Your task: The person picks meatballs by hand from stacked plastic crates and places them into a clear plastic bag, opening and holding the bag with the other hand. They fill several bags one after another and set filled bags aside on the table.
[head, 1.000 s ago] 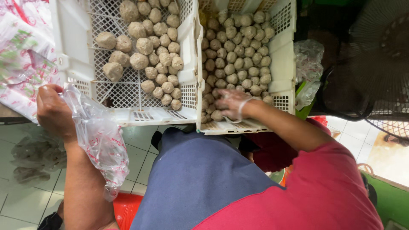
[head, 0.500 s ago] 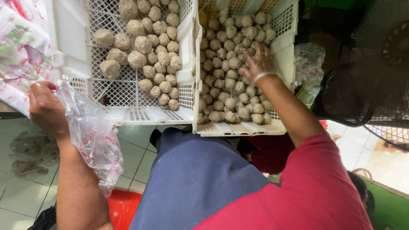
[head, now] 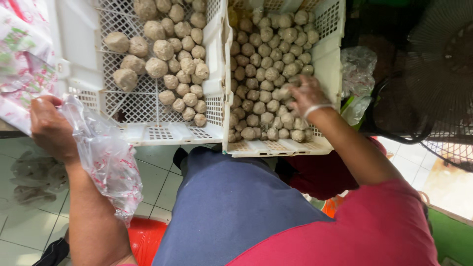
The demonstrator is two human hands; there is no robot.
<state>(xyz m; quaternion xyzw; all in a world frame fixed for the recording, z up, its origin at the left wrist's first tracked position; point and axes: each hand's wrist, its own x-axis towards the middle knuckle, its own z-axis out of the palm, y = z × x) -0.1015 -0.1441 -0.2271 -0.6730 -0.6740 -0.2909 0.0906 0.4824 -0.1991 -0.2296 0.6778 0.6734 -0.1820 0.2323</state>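
Note:
Two white perforated plastic crates stand side by side, both holding several grey-brown meatballs. The left crate (head: 170, 132) has larger balls (head: 156, 67), the right crate (head: 276, 147) smaller ones (head: 258, 64). My right hand (head: 303, 93) lies on the small meatballs in the right crate, fingers curled over a few of them. My left hand (head: 49, 127) is to the left of the crates, gripping a clear plastic bag (head: 106, 157) with red print that hangs down over my forearm.
A printed plastic sheet (head: 22, 54) lies at far left. A crumpled clear bag (head: 357, 74) sits right of the crates, beside a dark wire fan guard (head: 433, 74). Below are pale floor tiles (head: 29, 221), something red (head: 145, 241), and my blue apron (head: 231, 212).
My right hand moved from the near edge of the right crate up into the meatballs and now closes over some. My left hand with the bag stayed roughly in place.

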